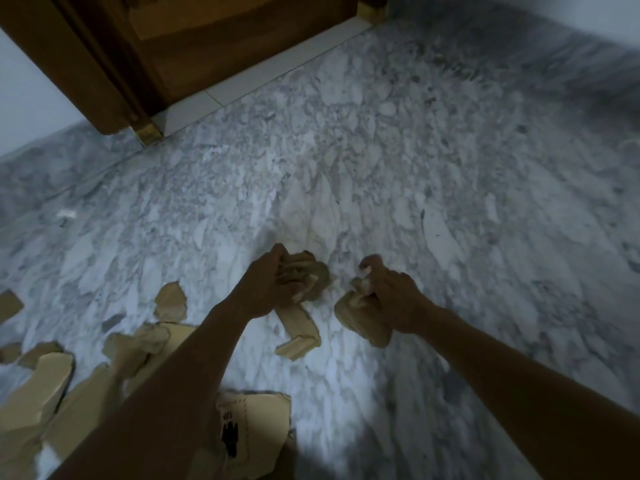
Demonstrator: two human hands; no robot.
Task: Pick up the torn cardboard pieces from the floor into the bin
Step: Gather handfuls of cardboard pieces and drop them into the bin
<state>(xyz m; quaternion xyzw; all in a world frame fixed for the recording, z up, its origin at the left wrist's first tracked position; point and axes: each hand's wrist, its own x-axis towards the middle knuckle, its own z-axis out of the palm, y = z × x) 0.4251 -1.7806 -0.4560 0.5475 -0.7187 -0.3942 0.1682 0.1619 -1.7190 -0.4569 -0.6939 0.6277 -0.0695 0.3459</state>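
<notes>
Head view, the only one available; dim, with smeared edges. The left hand (273, 285) is curled round a crumpled cardboard wad (311, 275), held low over the marble floor (415, 150). The right hand (391, 292) is curled round a second cardboard bundle (360, 322), just beside the first. The two hands are near each other but apart, not touching. A long cardboard strip (299, 332) runs down from under the left hand; I cannot tell whether it hangs from the grip or lies loose on the floor. Not yet collected, all on the floor to the left and near side: a torn scrap (171, 303) beside the left forearm, a large printed panel (256, 431) partly under that forearm, a heap of big torn pieces (52, 382) at lower left, and a small edge piece (8, 306) at the far left. A small pale scrap (65, 213) lies well apart, further out to the left; its material is unclear. A wooden door (207, 46) stands at the top of the view. The bin is not in view, so nothing here shows how much has gone in. Judgement: early to middle of the job. Two handfuls are gathered, neither deposited, and the bulk of the visible cardboard is on the floor. Remaining: carry both handfuls to the bin, then several more rounds for the left-side heap. The large panel probably needs folding or its own trip.
</notes>
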